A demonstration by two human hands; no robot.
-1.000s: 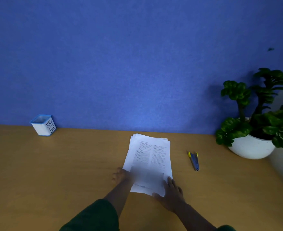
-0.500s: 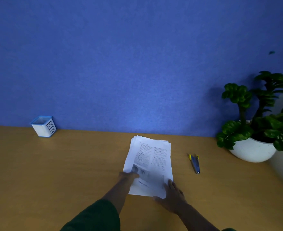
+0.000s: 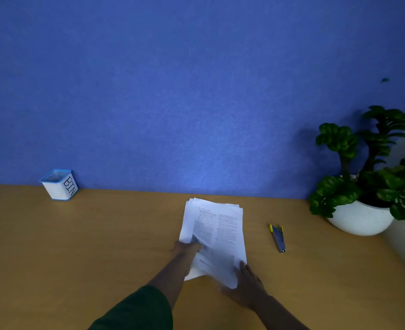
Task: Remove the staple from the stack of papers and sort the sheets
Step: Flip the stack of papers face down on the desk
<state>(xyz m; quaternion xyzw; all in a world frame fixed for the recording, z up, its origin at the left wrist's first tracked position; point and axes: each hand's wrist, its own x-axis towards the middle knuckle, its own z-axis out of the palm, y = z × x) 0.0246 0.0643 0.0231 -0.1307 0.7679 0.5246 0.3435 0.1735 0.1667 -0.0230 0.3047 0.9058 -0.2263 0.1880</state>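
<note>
1. Blue felt-like wall behind a wooden surface [image 3: 77,234], seen from a head-worn camera looking forward and down.
2. Lying near the middle of the surface: stack of papers [image 3: 217,225], printed with text, far end fanned slightly.
3. Left hand [image 3: 184,248] now pushed under the near left edge of the top sheets, lifting them; a moment ago resting flat beside that edge. Whether the fingers are curled or straight cannot be told, hidden beneath the paper.
4. Right hand [image 3: 246,282] lying with relaxed, straight fingers against the near right corner, steadying the stack; placed much as a second ago.
5. Near end of the stack now raised and bowed, lower sheets showing underneath, where earlier flat.
6. Meaning for the task, as a judgement: probably leafing through to find the stapled corner; staple itself not visible, so not yet removed.
7. Staple remover [image 3: 277,236], blue and yellow, lying untouched to the right of the papers.
8. Small white container marked BIN [image 3: 59,185] at far left by the wall; potted plant [image 3: 363,186] at far right.
</note>
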